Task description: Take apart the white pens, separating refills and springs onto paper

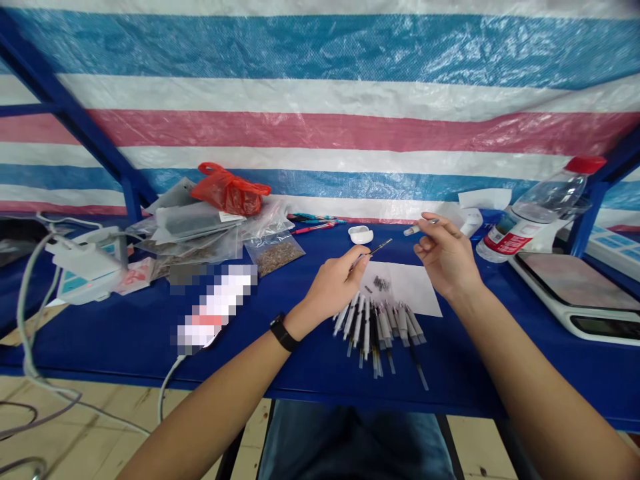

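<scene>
My left hand [343, 279] is closed in a pinch on a thin, dark pen refill [381, 247], its tip pointing up and to the right. Held apart from it, my right hand [445, 257] grips a short, pale, see-through pen barrel [413, 231] between thumb and fingers. Below both hands lies a fanned pile of pen parts [380, 323], with white barrels and thin refills. A white paper sheet [417, 290] lies behind the pile. Small dark pieces [382, 284], too tiny to make out, are gathered on it.
A white earphone case [361, 234] and several pens [315, 228] lie farther back. Plastic bags [200, 233] and a pixelated phone-like object [217, 310] are at left. A bottle [533, 220] and a scale [580, 287] stand at right. Cables [30, 320] hang off the left side.
</scene>
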`<state>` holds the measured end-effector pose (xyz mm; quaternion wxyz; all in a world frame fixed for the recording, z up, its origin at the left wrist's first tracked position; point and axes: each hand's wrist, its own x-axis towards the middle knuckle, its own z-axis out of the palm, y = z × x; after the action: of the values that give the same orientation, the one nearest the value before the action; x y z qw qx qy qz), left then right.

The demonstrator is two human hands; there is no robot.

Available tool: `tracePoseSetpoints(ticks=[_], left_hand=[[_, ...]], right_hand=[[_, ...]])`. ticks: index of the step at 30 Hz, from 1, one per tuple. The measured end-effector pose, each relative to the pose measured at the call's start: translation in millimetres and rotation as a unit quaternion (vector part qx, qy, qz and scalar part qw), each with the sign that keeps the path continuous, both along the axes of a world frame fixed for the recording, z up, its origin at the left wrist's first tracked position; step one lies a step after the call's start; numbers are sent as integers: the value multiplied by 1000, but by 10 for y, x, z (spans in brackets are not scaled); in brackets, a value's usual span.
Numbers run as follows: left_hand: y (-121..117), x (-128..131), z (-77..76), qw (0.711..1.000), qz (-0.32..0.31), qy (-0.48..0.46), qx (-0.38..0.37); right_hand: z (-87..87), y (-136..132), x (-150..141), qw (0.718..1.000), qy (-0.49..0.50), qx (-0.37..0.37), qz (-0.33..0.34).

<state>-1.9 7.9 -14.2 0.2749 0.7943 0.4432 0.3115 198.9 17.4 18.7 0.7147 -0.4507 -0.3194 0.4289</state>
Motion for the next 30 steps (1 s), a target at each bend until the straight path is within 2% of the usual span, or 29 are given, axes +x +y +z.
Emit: tracePoseSetpoints(ticks=[3, 8, 10, 15, 19, 21, 23, 27, 30], left_hand=[[-1, 3, 3, 1000, -1, 5, -5], [-10, 9, 18, 1000, -1, 0, -4], [-13, 10, 26, 1000, -3, -1, -8], [-8, 11, 32, 1000, 3, 23, -13], [17, -1, 16, 998, 33, 55, -7], [32, -10, 8, 996, 51, 66, -5], [41, -16, 3, 995, 68, 74, -5], [41, -19, 0, 994, 76, 83, -11], [41, -18, -8, 994, 71, 86, -19]], right_hand=[[15, -11, -6, 1000, -5, -27, 15], [-33, -57, -90, 984, -69, -92, 136], [-64, -64, -115, 978, -94, -97, 157], [-111, -27, -96, 979, -142, -82, 124], [-97, 17, -16, 982, -147, -81, 91], [-85, 26, 31, 976, -184, -90, 76], [-80, 22, 68, 956, -255, -112, 91], [-114, -16, 70, 871, -411, -167, 212], [-148, -50, 11, 820, -478, -171, 264]])
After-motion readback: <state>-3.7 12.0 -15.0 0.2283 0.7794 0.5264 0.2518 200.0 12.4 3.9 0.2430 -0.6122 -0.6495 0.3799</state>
